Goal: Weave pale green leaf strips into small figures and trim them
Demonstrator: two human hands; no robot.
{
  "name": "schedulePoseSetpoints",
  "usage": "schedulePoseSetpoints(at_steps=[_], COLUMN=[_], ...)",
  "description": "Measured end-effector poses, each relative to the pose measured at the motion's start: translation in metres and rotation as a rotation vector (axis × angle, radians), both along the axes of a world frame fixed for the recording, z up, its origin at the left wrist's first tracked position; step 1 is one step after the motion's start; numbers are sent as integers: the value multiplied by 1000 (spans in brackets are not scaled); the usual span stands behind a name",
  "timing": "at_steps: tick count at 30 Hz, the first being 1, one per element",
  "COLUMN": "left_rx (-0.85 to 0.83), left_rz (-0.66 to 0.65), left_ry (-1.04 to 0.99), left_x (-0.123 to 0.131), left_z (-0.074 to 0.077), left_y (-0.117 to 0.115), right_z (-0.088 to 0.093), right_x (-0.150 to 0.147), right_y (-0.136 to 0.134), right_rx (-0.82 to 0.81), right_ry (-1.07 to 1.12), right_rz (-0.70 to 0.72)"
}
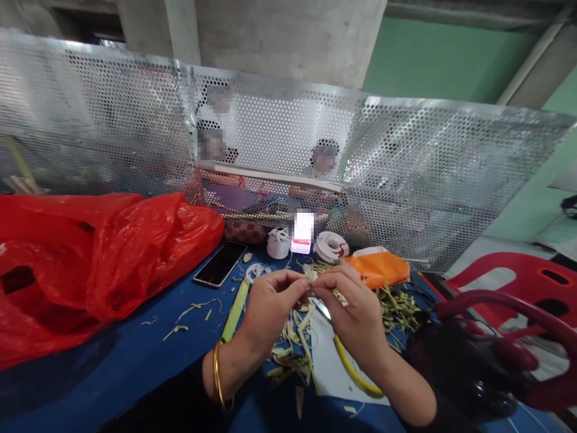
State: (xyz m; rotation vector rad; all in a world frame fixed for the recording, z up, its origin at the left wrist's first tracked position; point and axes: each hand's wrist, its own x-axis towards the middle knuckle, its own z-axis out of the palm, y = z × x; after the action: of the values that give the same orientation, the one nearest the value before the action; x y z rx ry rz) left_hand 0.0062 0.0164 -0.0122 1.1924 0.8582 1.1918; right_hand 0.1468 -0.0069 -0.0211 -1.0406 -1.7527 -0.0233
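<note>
My left hand [273, 304] and my right hand [354, 313] meet above the blue table [135, 355], fingertips pinched together on a small pale strip piece [310, 275]. My right hand also holds scissors with yellow handles [347, 361], their blades pointing toward my left hand. Beneath my hands lies a heap of pale green strip scraps [293, 349] on white paper. A gold bangle sits on my left wrist.
A big red plastic bag [90, 258] fills the left side. A phone [220, 264], white spools [278, 243], a tape roll [331, 246] and an orange pouch [376, 267] lie behind. A perforated metal screen [406, 180] backs the table; people sit beyond it. A dark handbag [469, 361] and red chair [518, 276] are right.
</note>
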Motion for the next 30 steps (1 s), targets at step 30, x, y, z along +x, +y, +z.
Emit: schedulePoseSetpoints(at_steps=[30], left_rx=[-212], left_rz=[-113], left_ry=[-162], left_x=[0], left_z=[0], left_y=[-5], right_z=[-8], right_x=[8], right_y=[1], right_rx=[237], right_ry=[-118], right_rz=[-88])
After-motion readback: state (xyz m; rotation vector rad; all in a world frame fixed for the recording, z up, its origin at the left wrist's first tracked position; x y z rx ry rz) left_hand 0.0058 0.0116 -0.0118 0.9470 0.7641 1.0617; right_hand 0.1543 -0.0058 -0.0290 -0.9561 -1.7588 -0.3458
